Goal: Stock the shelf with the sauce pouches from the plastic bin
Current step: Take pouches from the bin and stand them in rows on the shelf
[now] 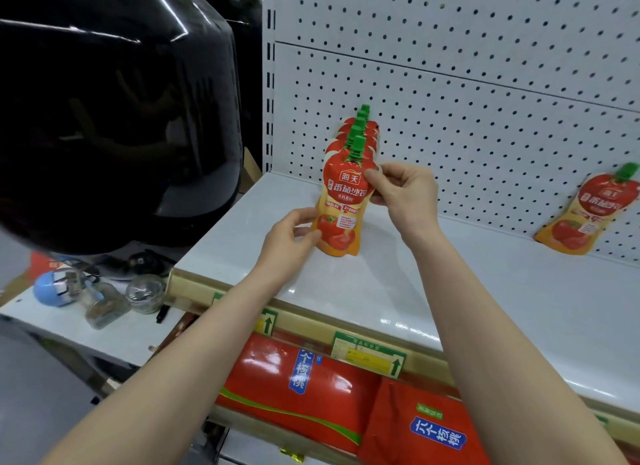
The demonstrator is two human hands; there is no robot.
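Observation:
A row of several red-and-orange tomato sauce pouches with green caps stands upright on the white shelf (450,291), running back toward the pegboard. The front pouch (341,201) is held by both hands. My left hand (289,236) pinches its lower left edge. My right hand (403,190) pinches its upper right edge near the shoulder. One more sauce pouch (588,211) leans against the pegboard at the far right. The plastic bin is not in view.
A large glossy black object (114,111) fills the upper left. Below it a lower white surface holds a blue item (55,288) and glass jars (145,291). Red bags (301,388) lie on the shelf underneath. Price tags (367,353) line the shelf edge.

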